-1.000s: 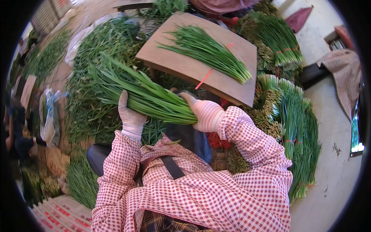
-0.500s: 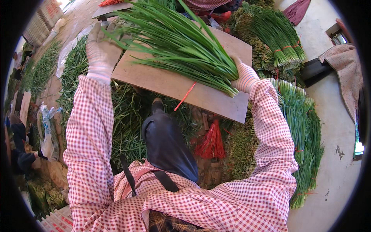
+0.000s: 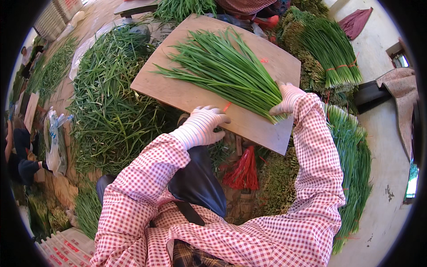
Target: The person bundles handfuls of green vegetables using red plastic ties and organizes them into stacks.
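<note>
A loose bunch of long green chives (image 3: 227,75) lies across a brown board (image 3: 153,82), leaf tips toward the far left and pale cut ends at the right. My right hand (image 3: 288,99), in a striped white glove, is closed around the cut ends. My left hand (image 3: 201,127), gloved alike, is at the board's near edge, with a gap between thumb and fingers and nothing seen in them. Just beyond its fingertips, a red tie (image 3: 227,106) sticks out from under the bunch. Another bit of red tie (image 3: 264,60) shows on the board beyond the chives.
Loose green leaves (image 3: 111,102) are heaped left of the board. Tied chive bundles (image 3: 329,53) are stacked at the far right, with more bundles (image 3: 351,173) beside my right arm. Red ties (image 3: 242,171) hang below the board. A person's dark sleeve (image 3: 29,169) shows at far left.
My left hand has come from the leaf tips back to the board's near edge by the red tie. The bunch now lies flat on the board, with my right hand still holding its cut ends.
</note>
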Demonstrator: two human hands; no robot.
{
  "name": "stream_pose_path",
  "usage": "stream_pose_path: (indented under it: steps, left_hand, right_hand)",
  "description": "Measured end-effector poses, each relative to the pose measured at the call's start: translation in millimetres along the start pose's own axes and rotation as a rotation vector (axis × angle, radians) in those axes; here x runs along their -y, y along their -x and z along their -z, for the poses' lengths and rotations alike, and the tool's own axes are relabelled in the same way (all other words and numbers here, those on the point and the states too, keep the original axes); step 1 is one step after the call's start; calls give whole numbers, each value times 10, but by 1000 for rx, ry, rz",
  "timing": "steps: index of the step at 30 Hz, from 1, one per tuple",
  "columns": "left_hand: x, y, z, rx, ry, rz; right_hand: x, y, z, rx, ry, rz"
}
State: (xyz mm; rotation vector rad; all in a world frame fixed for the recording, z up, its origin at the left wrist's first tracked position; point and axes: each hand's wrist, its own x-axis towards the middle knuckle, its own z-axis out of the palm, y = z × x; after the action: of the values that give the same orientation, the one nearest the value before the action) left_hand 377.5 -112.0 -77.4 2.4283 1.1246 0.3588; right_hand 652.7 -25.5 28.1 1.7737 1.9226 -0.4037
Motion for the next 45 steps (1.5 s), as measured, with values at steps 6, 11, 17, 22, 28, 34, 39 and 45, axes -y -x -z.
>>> stream_pose_path:
  steps: [6, 11, 17, 22, 28, 34, 39, 45]
  left_hand:
    - [-54, -82, -146, 16, -68, 32]
    - [-58, 19, -150, -35, -50, 20]
    - [-206, 439, -40, -45, 106, -52]
    - [-434, 1478, 167, -292, 356, -209]
    - [-298, 2783, 336, -189, 508, 75]
    - [0, 3298, 197, -265, 706, 249]
    - [345, 3312, 130, -211, 753, 229]
    - [548, 3821, 237, -182, 734, 388]
  right_hand:
    - [513, 105, -368, -153, -46, -111]
    - [391, -142, -349, -289, 71, -57]
    - [172, -333, -417, -239, -526, 242]
    - [-93, -519, -679, -342, -674, 277]
    - [566, -109, -27, -464, 50, 31]
    - [3091, 319, -79, -228, -328, 761]
    - [4234, -1231, -1453, 220, -115, 270]
    - [4464, -2089, -2581, 243, -1288, -279]
